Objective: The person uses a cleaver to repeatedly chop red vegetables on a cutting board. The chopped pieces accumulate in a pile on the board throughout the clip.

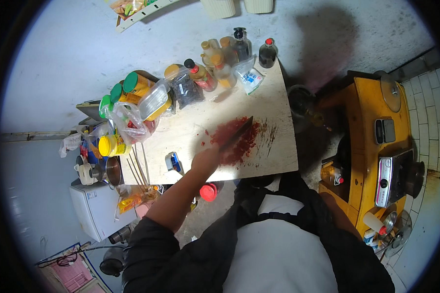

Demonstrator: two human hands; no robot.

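My left hand (206, 160) grips the handle of a kitchen knife (237, 134), its dark blade slanting up and to the right over the wooden table (190, 132). Under and around the blade lies a spread of finely chopped red food (246, 146), perhaps chillies; a few bits sit apart to its left. The chopped pile looks blurred near the blade. On the right, my forearm hangs beside my body, and my right hand (327, 199) is mostly hidden against dark clothing. A small tin-like container (174, 162) with a blue item in it stands left of my left hand.
Sauce bottles (205, 78), a bag of dark dry food (185, 89), green-lidded jars (134, 84) and a plastic bag with red contents (132, 124) line the table's back and left. Thin sticks (137, 166) lie at its left edge. Rightward stands a yellow cabinet (366, 110) with a portable stove (390, 181).
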